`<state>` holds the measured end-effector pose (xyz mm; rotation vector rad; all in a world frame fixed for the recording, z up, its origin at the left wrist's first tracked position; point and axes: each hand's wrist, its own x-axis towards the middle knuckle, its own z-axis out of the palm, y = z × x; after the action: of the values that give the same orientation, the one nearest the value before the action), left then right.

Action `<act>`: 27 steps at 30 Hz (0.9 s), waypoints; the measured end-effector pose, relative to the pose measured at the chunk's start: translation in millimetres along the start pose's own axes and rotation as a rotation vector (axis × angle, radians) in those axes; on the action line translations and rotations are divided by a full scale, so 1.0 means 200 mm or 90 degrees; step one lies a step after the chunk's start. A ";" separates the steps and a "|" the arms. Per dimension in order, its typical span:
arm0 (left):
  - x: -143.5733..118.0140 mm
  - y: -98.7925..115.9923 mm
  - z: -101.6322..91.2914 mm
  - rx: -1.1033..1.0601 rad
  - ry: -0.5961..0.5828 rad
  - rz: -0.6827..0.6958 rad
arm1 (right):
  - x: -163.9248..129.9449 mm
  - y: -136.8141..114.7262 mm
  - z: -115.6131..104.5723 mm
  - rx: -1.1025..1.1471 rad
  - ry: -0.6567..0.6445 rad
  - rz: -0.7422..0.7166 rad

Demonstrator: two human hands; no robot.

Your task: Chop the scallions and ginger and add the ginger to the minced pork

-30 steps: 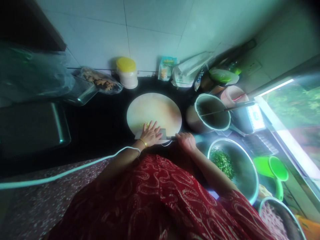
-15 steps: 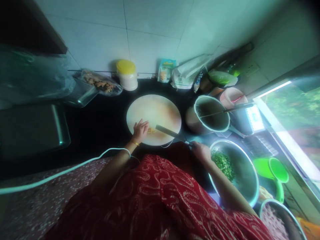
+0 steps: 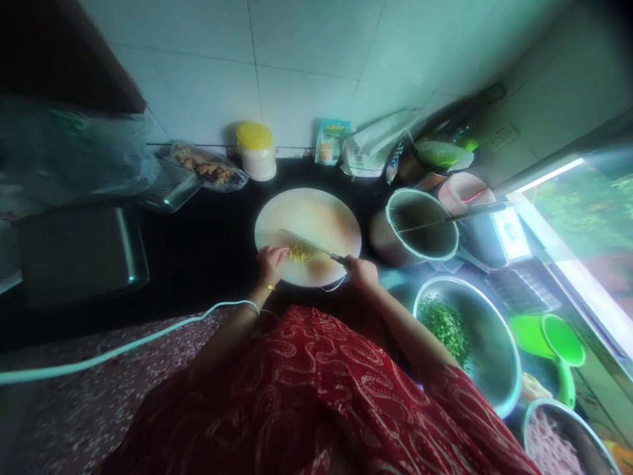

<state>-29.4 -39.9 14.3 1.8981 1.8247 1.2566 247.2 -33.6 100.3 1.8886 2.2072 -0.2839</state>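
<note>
Knife sat gripped in the right hand, blade over yellow bits that the curled left hand steadied alongside.

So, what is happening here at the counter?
A person in a red patterned garment stands at a dark counter and cuts on a round cutting board. The right hand holds a knife by the handle, with its blade across the board. The left hand rests at the board's near edge, right beside a small pile of yellow chopped bits. To the right stands a steel bowl with chopped greens, and behind it a pot.
</note>
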 end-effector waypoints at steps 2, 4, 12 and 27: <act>-0.01 -0.04 -0.03 -0.032 0.067 -0.050 | 0.04 0.00 -0.01 -0.023 0.001 -0.066; -0.03 -0.07 -0.07 -0.055 0.123 -0.104 | 0.06 0.02 -0.04 -0.037 -0.004 -0.115; 0.05 0.03 -0.16 -0.276 0.188 -0.194 | -0.10 0.02 -0.14 0.086 -0.018 -0.080; 0.35 -0.23 -0.05 -0.328 -0.052 -0.197 | -0.32 -0.47 0.15 0.676 -0.229 -0.052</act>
<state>-78.3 27.7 18.7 1.3166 1.4909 1.3475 164.5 -117.3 91.4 1.8680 1.9997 -1.9365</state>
